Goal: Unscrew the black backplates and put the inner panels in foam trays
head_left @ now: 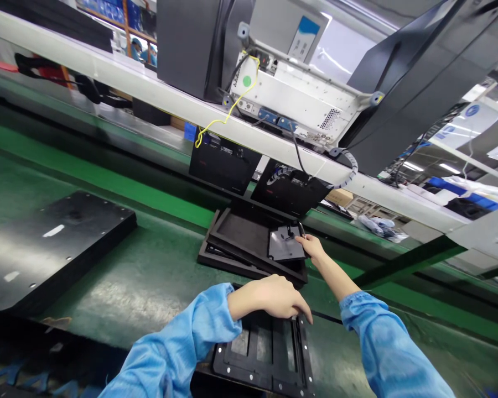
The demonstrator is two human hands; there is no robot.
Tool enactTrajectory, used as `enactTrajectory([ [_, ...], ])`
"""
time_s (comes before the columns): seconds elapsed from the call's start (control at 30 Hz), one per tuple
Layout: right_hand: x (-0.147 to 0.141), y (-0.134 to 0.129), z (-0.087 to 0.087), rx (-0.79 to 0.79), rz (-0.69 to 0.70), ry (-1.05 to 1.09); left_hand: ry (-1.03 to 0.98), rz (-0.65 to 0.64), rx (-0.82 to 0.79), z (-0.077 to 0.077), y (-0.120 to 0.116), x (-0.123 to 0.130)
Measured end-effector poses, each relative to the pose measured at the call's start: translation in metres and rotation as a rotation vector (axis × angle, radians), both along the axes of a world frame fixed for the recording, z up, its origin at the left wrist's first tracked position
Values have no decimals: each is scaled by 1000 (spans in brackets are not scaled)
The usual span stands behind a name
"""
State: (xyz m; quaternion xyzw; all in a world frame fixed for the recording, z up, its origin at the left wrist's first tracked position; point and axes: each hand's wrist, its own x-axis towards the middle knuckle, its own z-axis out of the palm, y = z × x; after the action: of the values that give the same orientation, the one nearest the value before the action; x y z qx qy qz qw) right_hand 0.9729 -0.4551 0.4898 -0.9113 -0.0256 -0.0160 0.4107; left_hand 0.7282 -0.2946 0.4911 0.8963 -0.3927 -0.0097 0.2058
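Note:
A black frame with rectangular openings (265, 354) lies at the bench's front edge. Over its upper part is my left hand (276, 297), fingers pointing down to the right; whether they grip anything is hidden. Farther back, my right hand (311, 247) pinches the right edge of a dark flat plate (285, 244) with a small black bracket on it. That plate lies over the right part of stacked black trays (243, 235).
On the left of the green bench (161, 265) lies a large black panel (58, 243). Two black panels (224, 166) stand behind the trays. A white rail (141, 83) crosses above, with a metal unit (294, 97), cables and dark monitors. A green beam slopes at right.

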Motion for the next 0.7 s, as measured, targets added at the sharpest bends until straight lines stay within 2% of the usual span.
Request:
enactTrajectory([
  [0.23,8,-8,49,-422,-5,-184,-24,-11,2,-4,-1,-3],
  [0.4,0,10,80,-750,34,-249,21,-19,40,1,-1,-5],
  [0.53,-11,46,81,-924,125,-231,42,-19,32,2,0,-6],
  [0.7,-24,100,60,-1059,246,-148,9,-19,25,-1,-1,-8],
])
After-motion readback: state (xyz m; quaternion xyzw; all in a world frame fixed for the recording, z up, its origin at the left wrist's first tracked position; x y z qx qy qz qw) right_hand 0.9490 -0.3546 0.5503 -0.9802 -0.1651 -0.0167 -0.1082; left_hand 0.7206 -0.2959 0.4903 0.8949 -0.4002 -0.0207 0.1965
